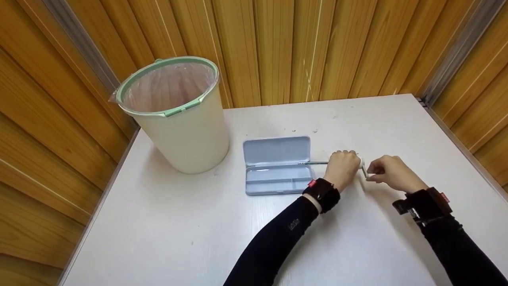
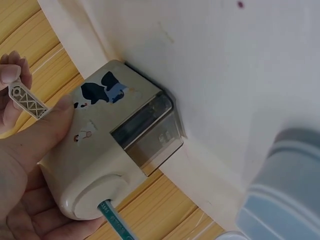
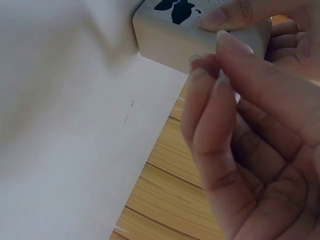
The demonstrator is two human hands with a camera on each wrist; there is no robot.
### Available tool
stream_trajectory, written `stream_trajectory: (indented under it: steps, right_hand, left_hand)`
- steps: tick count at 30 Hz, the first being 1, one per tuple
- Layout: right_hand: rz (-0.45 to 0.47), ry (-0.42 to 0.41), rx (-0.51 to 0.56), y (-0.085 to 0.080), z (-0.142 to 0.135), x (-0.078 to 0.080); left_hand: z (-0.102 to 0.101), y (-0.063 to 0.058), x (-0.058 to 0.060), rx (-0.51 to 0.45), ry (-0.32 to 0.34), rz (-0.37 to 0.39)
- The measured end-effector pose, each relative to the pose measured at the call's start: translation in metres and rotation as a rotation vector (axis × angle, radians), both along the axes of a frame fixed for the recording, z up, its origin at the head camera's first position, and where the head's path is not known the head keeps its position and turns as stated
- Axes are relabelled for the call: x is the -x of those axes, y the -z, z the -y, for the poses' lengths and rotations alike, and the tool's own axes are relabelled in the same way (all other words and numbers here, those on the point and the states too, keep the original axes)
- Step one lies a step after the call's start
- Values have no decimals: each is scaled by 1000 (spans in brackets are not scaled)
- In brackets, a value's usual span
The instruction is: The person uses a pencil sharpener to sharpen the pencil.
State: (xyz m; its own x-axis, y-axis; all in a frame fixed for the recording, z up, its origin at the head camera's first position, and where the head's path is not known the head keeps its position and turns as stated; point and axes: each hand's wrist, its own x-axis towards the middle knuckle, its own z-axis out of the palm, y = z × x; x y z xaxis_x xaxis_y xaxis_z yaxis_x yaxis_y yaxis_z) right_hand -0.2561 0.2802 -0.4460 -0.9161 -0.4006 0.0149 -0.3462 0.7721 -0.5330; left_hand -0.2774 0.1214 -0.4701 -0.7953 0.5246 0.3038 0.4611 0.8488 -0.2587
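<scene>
A cream hand-crank pencil sharpener [image 2: 95,160] with dark stickers and a clear shavings drawer [image 2: 157,142] is in my left hand [image 1: 342,169], which grips its body on the tabletop. From the sharpener's front a green pencil [image 2: 117,220] sticks out, pointing left over the pencil case in the head view. My right hand [image 1: 393,172] pinches the end of the crank [image 2: 29,102] at the back; its knob is hidden by the fingers. Beside the left hand lies a light blue pencil case [image 1: 276,151], lid raised, with divided compartments inside.
A cream bin [image 1: 186,139] with a green rim and a clear liner stands at the table's back left. Wooden panel walls [image 1: 274,51] enclose the white table [image 1: 166,230] at the back and sides. A few small specks mark the tabletop.
</scene>
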Motion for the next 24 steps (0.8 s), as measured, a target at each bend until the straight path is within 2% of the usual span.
stream_trajectory:
  steps: [10,19,24]
  right_hand:
    - [-24,13,8,-4,-2,-1]
    - [-45,27,42,-8,-3,-1]
    - [-47,31,47,-11,-3,1]
  left_hand:
    - [-1,0,0,-6,4,27]
    - [-1,1,0,27,3,-23]
    - [-1,2,1,28,8,-21]
